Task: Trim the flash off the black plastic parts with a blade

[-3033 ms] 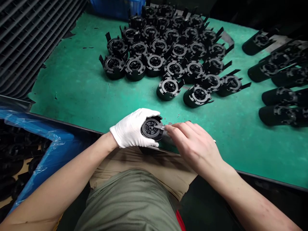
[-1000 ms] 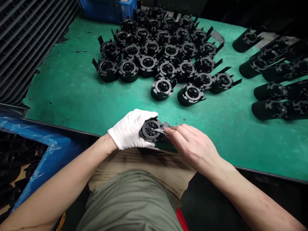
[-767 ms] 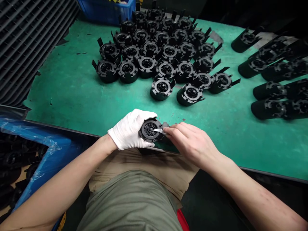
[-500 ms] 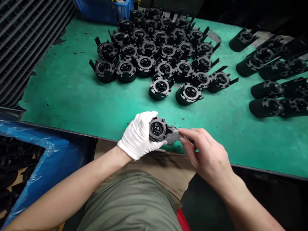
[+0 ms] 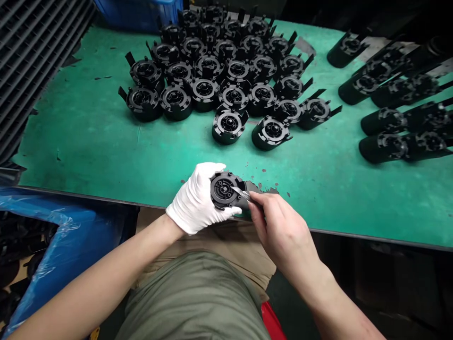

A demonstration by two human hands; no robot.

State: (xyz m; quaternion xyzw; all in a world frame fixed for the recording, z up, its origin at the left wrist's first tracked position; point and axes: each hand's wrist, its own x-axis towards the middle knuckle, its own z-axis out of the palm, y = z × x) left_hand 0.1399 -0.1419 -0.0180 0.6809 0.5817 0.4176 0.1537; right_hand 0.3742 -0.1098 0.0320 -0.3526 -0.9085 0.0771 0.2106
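My left hand [image 5: 198, 200], in a white glove, is wrapped round a round black plastic housing [image 5: 223, 190] near the table's front edge. The housing's ringed end, with a central hub and small tabs, faces up toward me. In my bare right hand [image 5: 281, 217] is a slim metal knife [image 5: 241, 192], pinched between thumb and fingers. Its pointed blade lies over the right part of the housing's face; whether it touches cannot be told. My fingers hide most of the handle.
Many similar black housings [image 5: 205, 89] stand grouped on the green tabletop [image 5: 106, 156]. More black cylinders [image 5: 384, 146] lie at the right. A ribbed black rack [image 5: 38, 61] is at left, a blue bin [image 5: 138, 14] behind, and a plastic-lined blue bin [image 5: 78, 245] at lower left.
The knife has moved left from beside the housing to over its face, and its blade now shows clearly. My left hand still grips the housing. The whole view has shifted slightly.
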